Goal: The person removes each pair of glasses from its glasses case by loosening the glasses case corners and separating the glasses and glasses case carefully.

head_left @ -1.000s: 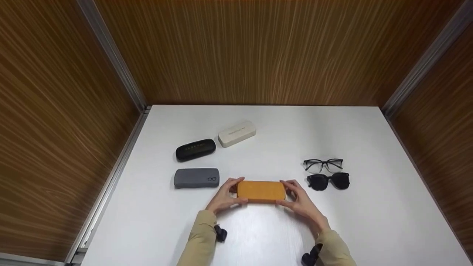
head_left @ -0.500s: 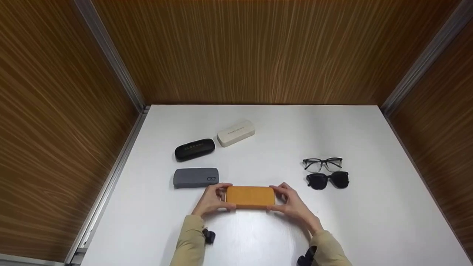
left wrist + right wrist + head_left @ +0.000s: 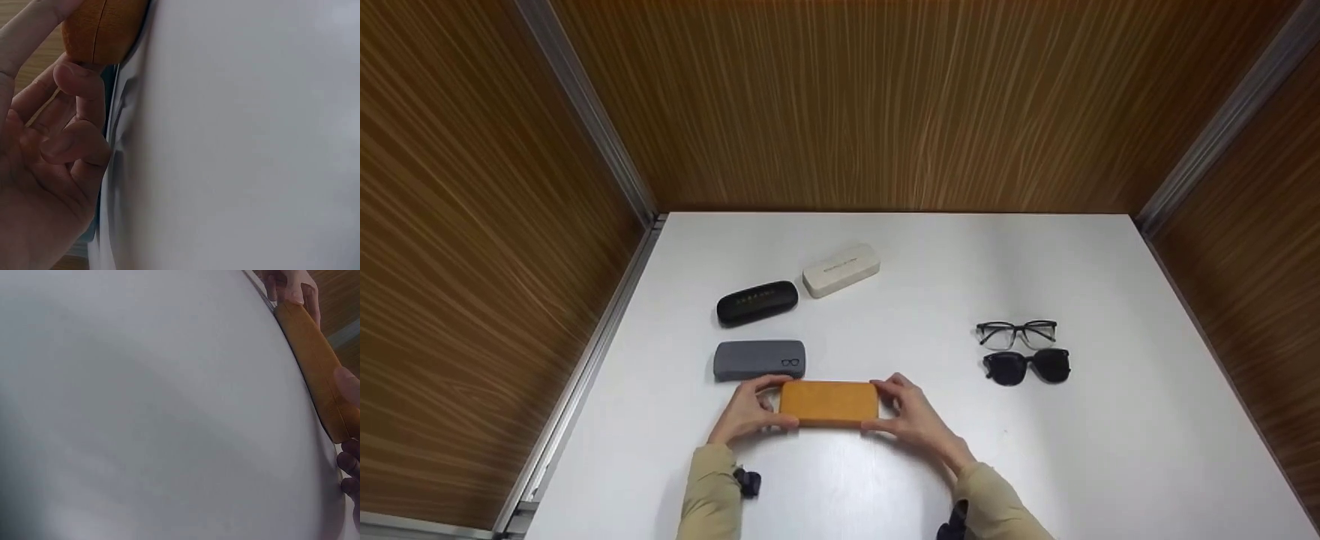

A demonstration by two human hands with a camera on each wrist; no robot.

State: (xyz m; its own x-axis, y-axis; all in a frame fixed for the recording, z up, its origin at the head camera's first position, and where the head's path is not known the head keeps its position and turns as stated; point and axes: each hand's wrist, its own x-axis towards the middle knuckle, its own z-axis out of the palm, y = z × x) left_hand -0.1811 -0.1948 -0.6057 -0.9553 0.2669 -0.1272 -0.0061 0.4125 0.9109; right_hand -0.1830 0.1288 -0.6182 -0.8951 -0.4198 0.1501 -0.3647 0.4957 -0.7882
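Note:
An orange-yellow glasses case (image 3: 829, 403), closed, lies lengthwise between both hands near the front of the table. My left hand (image 3: 747, 411) grips its left end, thumb on the near side and fingers on the far side. At the opposite end, my right hand (image 3: 913, 416) holds it the same way. In the left wrist view, the case (image 3: 104, 31) shows a seam along its end, and the other fingers curl loosely below it. The right wrist view shows the case's long front side (image 3: 315, 363) close over the white surface. A grey glasses case (image 3: 757, 360) sits just behind my left hand.
Farther back on the white table (image 3: 1110, 450) lie a black glasses case (image 3: 757, 304) and a cream glasses case (image 3: 841, 271). To the right are clear glasses with a dark frame (image 3: 1017, 334) and black sunglasses (image 3: 1027, 367). Wood-grain panels (image 3: 885, 105) enclose the table.
Both hands have moved left and slightly nearer with the orange-yellow glasses case, which now lies in front of the grey case's right end. The other cases and the glasses stay in place.

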